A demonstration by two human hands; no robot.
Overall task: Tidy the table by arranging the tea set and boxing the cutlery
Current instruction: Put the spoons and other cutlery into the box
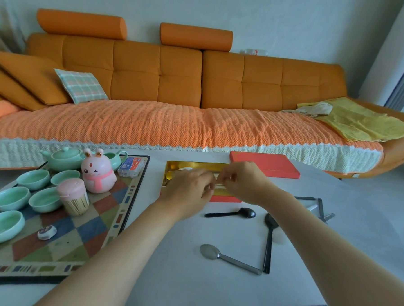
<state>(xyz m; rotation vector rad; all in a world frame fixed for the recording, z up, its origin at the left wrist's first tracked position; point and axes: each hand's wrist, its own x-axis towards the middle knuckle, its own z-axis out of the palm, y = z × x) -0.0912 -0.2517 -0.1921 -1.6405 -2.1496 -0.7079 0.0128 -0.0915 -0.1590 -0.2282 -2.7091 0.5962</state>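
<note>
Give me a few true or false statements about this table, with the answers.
1. The silver metal spoon lies inside the open gold-lined box. False: it lies on the white table, outside the box.
2. The flat red lid covers that box. False: it lies on the table beyond the box.
3. The left hand and right hand are both over the box. True.
4. Two black plastic spoons lie on the table. True.
5. Five mint-green ceramic cups sit on the chequered mat. True.
</note>
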